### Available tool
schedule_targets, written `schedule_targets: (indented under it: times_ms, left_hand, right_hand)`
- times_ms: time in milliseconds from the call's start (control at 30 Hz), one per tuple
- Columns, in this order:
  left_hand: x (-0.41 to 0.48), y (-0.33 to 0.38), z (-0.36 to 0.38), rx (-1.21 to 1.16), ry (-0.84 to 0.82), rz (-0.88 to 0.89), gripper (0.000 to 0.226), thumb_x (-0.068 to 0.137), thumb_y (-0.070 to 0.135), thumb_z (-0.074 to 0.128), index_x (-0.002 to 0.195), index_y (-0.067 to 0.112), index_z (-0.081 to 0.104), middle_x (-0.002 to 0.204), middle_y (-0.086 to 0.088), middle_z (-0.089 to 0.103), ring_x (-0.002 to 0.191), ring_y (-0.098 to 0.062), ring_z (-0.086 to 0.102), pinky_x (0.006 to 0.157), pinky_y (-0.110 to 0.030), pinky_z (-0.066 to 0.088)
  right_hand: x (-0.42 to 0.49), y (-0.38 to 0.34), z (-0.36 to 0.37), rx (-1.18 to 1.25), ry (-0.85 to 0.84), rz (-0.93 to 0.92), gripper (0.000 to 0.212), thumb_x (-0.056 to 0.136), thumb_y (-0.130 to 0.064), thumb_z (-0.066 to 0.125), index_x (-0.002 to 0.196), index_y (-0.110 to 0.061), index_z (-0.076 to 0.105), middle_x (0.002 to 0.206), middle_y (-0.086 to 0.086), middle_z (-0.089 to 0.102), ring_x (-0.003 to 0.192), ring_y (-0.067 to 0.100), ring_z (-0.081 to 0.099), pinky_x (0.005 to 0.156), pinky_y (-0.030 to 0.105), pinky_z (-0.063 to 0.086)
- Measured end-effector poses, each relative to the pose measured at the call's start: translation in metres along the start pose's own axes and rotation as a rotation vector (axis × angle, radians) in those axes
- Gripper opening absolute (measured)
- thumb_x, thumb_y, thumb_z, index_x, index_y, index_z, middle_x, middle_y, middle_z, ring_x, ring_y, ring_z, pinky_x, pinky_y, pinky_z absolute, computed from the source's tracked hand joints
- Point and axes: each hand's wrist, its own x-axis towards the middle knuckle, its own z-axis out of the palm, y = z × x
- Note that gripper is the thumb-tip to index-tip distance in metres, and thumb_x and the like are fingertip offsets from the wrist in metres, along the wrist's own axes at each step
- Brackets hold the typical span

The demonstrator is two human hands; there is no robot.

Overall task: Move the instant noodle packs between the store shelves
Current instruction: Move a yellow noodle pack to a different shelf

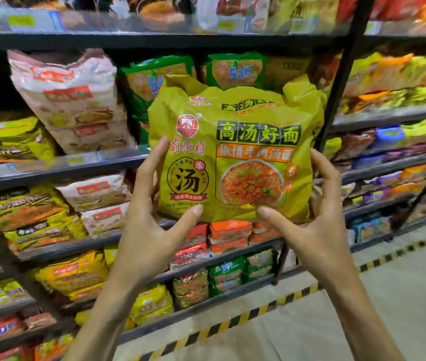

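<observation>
A large yellow instant noodle multipack (235, 152), printed with red and black characters and a bowl of noodles, is held upright in front of the shelves. My left hand (152, 220) grips its lower left side, thumb on the front near the bottom edge and fingers along the left edge. My right hand (313, 220) grips its lower right side the same way, thumb on the front. The pack hangs in the air level with the second shelf (58, 165) and covers part of the packs behind it.
Dark metal shelves are crowded with noodle packs: a white-pink pack (71, 100) upper left, green packs (154, 79) behind the held one, orange packs (230, 233) below. A black upright post (342, 74) splits two shelf bays. A yellow-black striped line (258, 311) runs along the floor.
</observation>
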Motion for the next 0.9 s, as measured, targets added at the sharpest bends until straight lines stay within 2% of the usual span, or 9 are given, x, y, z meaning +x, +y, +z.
schedule_targets:
  times_ms: [167, 333, 433, 500, 600, 667, 767, 833, 900]
  left_hand:
    - [0.026, -0.013, 0.052, -0.025, -0.068, -0.014, 0.093, 0.084, 0.009, 0.074, 0.154, 0.05, 0.028, 0.163, 0.004, 0.035, 0.145, -0.029, 0.045, 0.107, -0.062, 0.046]
    - [0.058, -0.038, 0.108, -0.059, -0.082, -0.005, 0.094, 0.085, 0.007, 0.075, 0.152, 0.052, 0.028, 0.16, 0.001, 0.041, 0.141, -0.025, 0.049, 0.106, -0.055, 0.05]
    - [0.081, -0.059, 0.146, -0.084, -0.108, -0.011, 0.094, 0.086, 0.006, 0.076, 0.154, 0.049, 0.027, 0.158, -0.002, 0.044, 0.139, -0.026, 0.051, 0.105, -0.054, 0.051]
    - [0.1, -0.072, 0.172, -0.103, -0.115, -0.02, 0.092, 0.086, 0.009, 0.074, 0.154, 0.048, 0.027, 0.158, -0.001, 0.044, 0.139, -0.026, 0.051, 0.106, -0.054, 0.05]
    - [0.129, -0.087, 0.206, -0.113, -0.106, -0.022, 0.092, 0.085, 0.013, 0.075, 0.153, 0.051, 0.027, 0.157, 0.0, 0.044, 0.139, -0.028, 0.052, 0.107, -0.057, 0.047]
    - [0.146, -0.095, 0.225, -0.124, -0.103, -0.017, 0.092, 0.084, 0.011, 0.074, 0.153, 0.053, 0.027, 0.157, 0.002, 0.044, 0.138, -0.026, 0.053, 0.107, -0.057, 0.048]
    - [0.17, -0.106, 0.244, -0.102, -0.095, -0.013, 0.092, 0.084, 0.012, 0.074, 0.152, 0.053, 0.027, 0.158, 0.004, 0.044, 0.138, -0.026, 0.053, 0.103, -0.058, 0.05]
    - [0.183, -0.115, 0.254, -0.067, -0.085, -0.003, 0.091, 0.084, 0.014, 0.074, 0.153, 0.051, 0.027, 0.157, 0.001, 0.044, 0.139, -0.028, 0.051, 0.105, -0.06, 0.048]
    - [0.195, -0.122, 0.265, -0.017, -0.063, 0.006, 0.091, 0.085, 0.015, 0.074, 0.153, 0.051, 0.027, 0.157, -0.001, 0.045, 0.141, -0.028, 0.049, 0.11, -0.059, 0.044]
  right_hand:
    - [0.016, 0.022, -0.045, 0.012, 0.037, 0.007, 0.091, 0.074, -0.024, 0.084, 0.144, -0.048, 0.031, 0.15, -0.005, 0.046, 0.126, 0.015, 0.058, 0.097, 0.042, 0.055]
    - [0.047, 0.06, -0.082, 0.018, 0.064, 0.017, 0.092, 0.075, -0.017, 0.083, 0.145, -0.046, 0.031, 0.146, -0.003, 0.051, 0.121, 0.014, 0.062, 0.089, 0.027, 0.057]
    - [0.068, 0.084, -0.107, -0.011, 0.086, 0.018, 0.092, 0.077, -0.01, 0.083, 0.146, -0.04, 0.031, 0.14, -0.007, 0.054, 0.121, 0.01, 0.061, 0.087, 0.023, 0.056]
    - [0.086, 0.098, -0.126, -0.036, 0.098, 0.033, 0.092, 0.078, -0.008, 0.082, 0.148, -0.037, 0.03, 0.139, -0.016, 0.053, 0.121, 0.005, 0.06, 0.088, 0.019, 0.054]
    - [0.121, 0.117, -0.153, -0.086, 0.09, 0.016, 0.091, 0.078, -0.006, 0.082, 0.148, -0.035, 0.029, 0.125, -0.034, 0.057, 0.116, 0.002, 0.062, 0.087, 0.018, 0.054]
    - [0.142, 0.131, -0.166, -0.092, 0.086, 0.011, 0.091, 0.079, -0.005, 0.081, 0.147, -0.034, 0.029, 0.122, -0.031, 0.061, 0.114, 0.004, 0.064, 0.086, 0.018, 0.054]
    - [0.167, 0.152, -0.179, -0.067, 0.084, 0.007, 0.091, 0.079, -0.005, 0.082, 0.147, -0.036, 0.03, 0.122, -0.018, 0.065, 0.112, 0.011, 0.067, 0.087, 0.027, 0.057]
    - [0.184, 0.167, -0.185, -0.05, 0.071, 0.009, 0.092, 0.079, -0.006, 0.082, 0.148, -0.035, 0.029, 0.118, -0.019, 0.067, 0.109, 0.011, 0.068, 0.088, 0.03, 0.058]
    - [0.201, 0.181, -0.192, -0.041, 0.057, -0.004, 0.092, 0.078, -0.009, 0.083, 0.146, -0.041, 0.03, 0.129, -0.017, 0.062, 0.114, 0.01, 0.065, 0.09, 0.029, 0.057]
